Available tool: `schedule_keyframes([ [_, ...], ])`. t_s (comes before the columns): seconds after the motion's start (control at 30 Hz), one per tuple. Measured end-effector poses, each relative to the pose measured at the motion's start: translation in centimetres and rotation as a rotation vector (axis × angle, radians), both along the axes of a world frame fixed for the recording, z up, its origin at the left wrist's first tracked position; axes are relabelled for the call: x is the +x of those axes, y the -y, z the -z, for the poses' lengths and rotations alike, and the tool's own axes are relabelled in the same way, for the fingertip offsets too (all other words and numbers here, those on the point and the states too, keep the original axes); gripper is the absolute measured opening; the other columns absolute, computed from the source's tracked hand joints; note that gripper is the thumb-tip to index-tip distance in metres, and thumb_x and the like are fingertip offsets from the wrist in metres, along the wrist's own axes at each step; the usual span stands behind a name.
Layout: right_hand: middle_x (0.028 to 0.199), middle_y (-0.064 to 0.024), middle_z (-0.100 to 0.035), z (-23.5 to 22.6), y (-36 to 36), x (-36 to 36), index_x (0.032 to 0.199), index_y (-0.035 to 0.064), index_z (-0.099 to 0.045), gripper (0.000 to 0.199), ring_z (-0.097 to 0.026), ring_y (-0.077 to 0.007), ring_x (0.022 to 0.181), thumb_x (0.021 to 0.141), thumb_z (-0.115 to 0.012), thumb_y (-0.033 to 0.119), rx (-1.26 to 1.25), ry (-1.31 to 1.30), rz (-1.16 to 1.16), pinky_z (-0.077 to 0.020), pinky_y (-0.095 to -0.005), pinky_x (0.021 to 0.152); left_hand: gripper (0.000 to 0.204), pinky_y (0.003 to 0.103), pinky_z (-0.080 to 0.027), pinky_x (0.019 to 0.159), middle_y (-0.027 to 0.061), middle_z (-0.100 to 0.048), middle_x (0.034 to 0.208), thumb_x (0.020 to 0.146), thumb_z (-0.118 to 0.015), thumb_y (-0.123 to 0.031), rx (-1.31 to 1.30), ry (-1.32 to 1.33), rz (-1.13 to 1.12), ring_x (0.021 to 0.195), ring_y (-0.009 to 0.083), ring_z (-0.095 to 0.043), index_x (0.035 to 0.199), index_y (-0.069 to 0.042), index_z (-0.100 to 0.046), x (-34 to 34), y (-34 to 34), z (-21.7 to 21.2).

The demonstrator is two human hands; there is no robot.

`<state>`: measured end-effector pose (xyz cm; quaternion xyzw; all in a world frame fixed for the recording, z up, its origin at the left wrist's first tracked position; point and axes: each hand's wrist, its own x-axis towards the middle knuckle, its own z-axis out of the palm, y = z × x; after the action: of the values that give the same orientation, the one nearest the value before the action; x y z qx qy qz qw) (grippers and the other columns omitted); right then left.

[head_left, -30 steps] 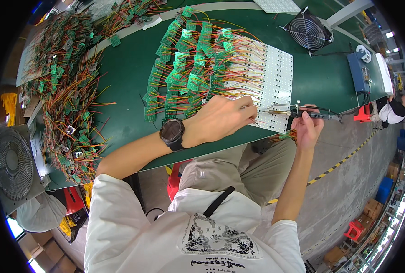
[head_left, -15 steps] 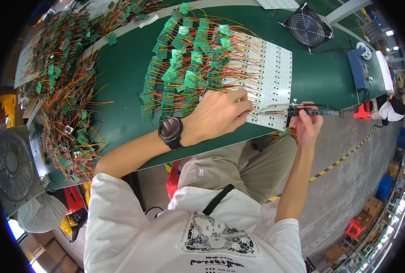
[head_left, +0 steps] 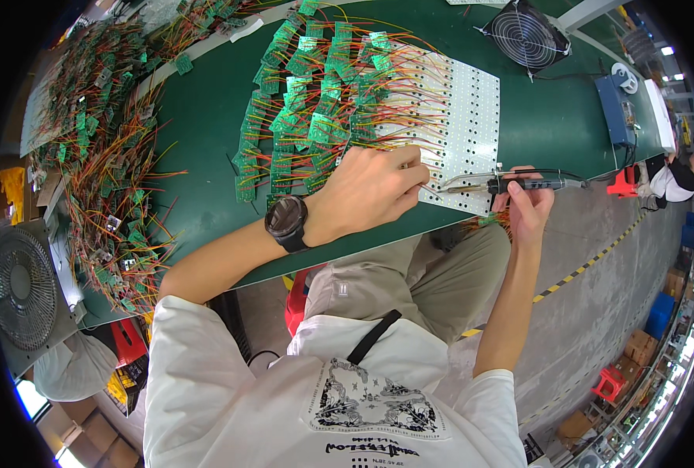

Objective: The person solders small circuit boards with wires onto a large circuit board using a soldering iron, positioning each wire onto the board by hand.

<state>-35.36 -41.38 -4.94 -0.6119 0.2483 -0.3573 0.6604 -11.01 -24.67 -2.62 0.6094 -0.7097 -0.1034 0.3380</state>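
My left hand [head_left: 374,191], wearing a black watch [head_left: 286,224], is over the near left part of a white perforated board [head_left: 472,101]. Its thumb and forefinger are pinched at a thin wire, mostly hidden by the fingers. My right hand [head_left: 528,209] grips a black soldering iron [head_left: 522,185] with a thin feed tube along it. The iron's tip points left, low over the board's near edge, just right of my left fingertips. Rows of small green circuit boards [head_left: 327,129] lie left of the white board, their red and yellow wires reaching across it.
A big heap of wired green circuit boards [head_left: 121,179] covers the left of the green table [head_left: 557,117]. A black fan with a round guard [head_left: 525,43] stands at the back right, near a blue box [head_left: 616,113] with a solder reel [head_left: 624,78]. A grey fan [head_left: 21,277] is far left.
The soldering iron's tip has shifted slightly left and nearer, closer to my left fingertips. My left hand keeps its pinch at nearly the same place. The whole view has moved a little.
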Motion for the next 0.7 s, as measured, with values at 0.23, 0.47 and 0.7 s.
schedule_keyframes([
  [0.23,0.076,-0.0115,-0.064,-0.15,-0.09,0.03,0.102,-0.0066,-0.059,0.019,-0.062,-0.0179,0.054,0.086,-0.063,0.003,-0.016,-0.037,0.003,-0.0475,-0.0261,0.048,0.007,0.039,-0.048,0.054,0.0056,-0.058,0.084,0.079,-0.066,-0.011,-0.009,-0.004,0.006,0.064,0.0257,-0.062,0.084,-0.006,-0.065,0.04,-0.01,0.13],
  [0.47,0.076,-0.0113,-0.064,-0.22,-0.09,-0.01,0.1,-0.0069,-0.06,0.017,-0.062,-0.0175,0.052,0.086,-0.062,0.002,-0.025,-0.044,0.012,-0.0474,-0.0257,0.047,0.007,0.038,-0.049,0.054,0.0053,-0.059,0.085,0.078,-0.066,-0.01,-0.017,0.012,0.013,0.064,0.0256,-0.062,0.084,-0.006,-0.065,0.01,0.04,0.09],
  [0.7,0.074,-0.0115,-0.064,0.13,0.08,-0.14,0.1,-0.0073,-0.059,0.017,-0.062,-0.0178,0.052,0.086,-0.063,0.002,-0.033,-0.049,-0.004,-0.0474,-0.0255,0.047,0.007,0.038,-0.048,0.053,0.0051,-0.059,0.085,0.078,-0.066,-0.011,-0.018,0.006,0.008,0.063,0.0255,-0.062,0.083,-0.006,-0.065,-0.06,-0.01,0.13],
])
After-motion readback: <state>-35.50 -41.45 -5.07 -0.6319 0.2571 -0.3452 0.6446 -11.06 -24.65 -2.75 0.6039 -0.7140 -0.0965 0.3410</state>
